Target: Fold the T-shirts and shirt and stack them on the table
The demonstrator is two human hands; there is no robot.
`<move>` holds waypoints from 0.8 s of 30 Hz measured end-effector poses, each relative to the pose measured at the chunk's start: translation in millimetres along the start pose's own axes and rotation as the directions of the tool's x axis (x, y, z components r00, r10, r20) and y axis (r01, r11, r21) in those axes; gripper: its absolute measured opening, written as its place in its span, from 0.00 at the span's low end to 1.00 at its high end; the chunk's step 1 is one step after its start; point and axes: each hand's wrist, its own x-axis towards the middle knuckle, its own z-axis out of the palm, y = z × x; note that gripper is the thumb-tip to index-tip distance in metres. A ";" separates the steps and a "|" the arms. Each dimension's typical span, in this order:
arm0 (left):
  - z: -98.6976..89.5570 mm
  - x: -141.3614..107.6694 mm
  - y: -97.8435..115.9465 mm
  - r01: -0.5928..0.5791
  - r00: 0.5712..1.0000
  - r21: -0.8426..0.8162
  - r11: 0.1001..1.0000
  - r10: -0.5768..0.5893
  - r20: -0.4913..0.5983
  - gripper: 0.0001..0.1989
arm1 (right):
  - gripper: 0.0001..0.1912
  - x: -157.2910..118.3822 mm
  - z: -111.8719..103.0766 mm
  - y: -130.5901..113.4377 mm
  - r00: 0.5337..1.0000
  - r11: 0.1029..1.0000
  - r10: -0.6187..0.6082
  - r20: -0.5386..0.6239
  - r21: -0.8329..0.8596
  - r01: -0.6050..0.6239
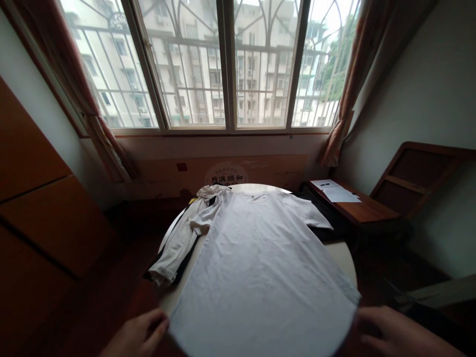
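A white T-shirt [260, 258] lies spread over a round white table [344, 258], its collar toward the window and its hem toward me. At the hem's left corner, my left hand [139, 332] pinches the cloth between closed fingers. My right hand [394, 329] is closed at the hem's right corner, its fingertips partly hidden in shadow. Left of the T-shirt lies a bunched light garment [174, 248] with dark cloth beneath it. Dark cloth [325, 230] also shows under the right sleeve.
Papers [340, 192] rest on a wooden side table [372, 210] at the right, beside a wooden chair [420, 173]. Behind the table, a long printed box [159, 173] stands below the window. An orange cabinet [33, 198] is on the left.
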 end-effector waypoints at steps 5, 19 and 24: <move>-58.9 94.0 51.5 0.133 0.935 0.085 0.987 -0.096 -0.342 0.19 | 0.17 95.7 -61.7 -116.9 0.920 0.904 -0.371 0.130 0.278 0.325; -71.7 299.5 45.2 0.229 0.948 0.370 0.900 -0.120 -0.295 0.11 | 0.06 376.5 40.2 -250.2 0.960 -0.430 0.140 0.243 0.888 -0.162; -82.9 319.1 36.5 0.199 0.942 0.277 0.940 -0.106 -0.318 0.07 | 0.03 408.2 64.8 -268.1 0.951 -0.476 0.139 0.275 0.861 -0.180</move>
